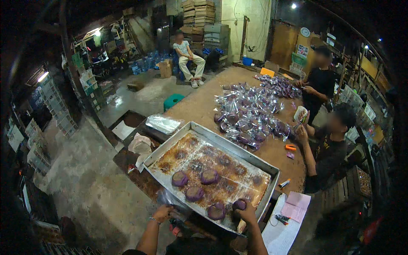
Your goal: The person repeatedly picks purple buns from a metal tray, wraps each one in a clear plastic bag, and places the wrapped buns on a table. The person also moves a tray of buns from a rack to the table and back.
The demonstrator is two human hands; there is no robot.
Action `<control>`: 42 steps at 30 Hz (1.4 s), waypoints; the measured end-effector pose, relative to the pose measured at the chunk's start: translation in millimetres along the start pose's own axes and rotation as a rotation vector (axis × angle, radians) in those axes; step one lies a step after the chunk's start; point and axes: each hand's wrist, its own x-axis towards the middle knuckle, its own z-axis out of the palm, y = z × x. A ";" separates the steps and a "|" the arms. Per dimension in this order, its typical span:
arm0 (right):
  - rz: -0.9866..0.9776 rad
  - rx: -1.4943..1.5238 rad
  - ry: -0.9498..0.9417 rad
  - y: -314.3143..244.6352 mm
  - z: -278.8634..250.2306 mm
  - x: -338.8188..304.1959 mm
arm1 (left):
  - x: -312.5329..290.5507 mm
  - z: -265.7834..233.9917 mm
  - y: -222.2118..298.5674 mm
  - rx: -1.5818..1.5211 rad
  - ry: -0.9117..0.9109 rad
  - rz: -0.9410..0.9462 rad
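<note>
**Dim workshop, bun coming off the tray**

Brown worktop (199,106) carries a greasy metal tray (272,172). Right hand (245,211) has its grip closed on a round purple bun (239,205) at the near rim; left hand (162,212) pinches a clear bag (168,197). Squeeze too hard and that soft bun could dent.

Small bakery packing workshop: baking tray (170,146), heap of wrapped buns (250,114), stacked crates (214,34).

forearms cut off btm edge | wrapped pile (250,114) contents too small | faces blurred
</note>
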 end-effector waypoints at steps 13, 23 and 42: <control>0.027 -0.315 0.181 -28.7 23.3 -6.8 | -6.6 -7.6 0.8 -0.079 0.107 0.006; -0.017 -0.258 0.138 -29.4 21.2 -6.5 | -25.4 7.3 -5.7 0.256 0.539 -0.024; -0.192 -0.233 0.172 -34.7 19.5 -13.0 | -59.4 7.0 -12.6 -0.214 0.044 -0.066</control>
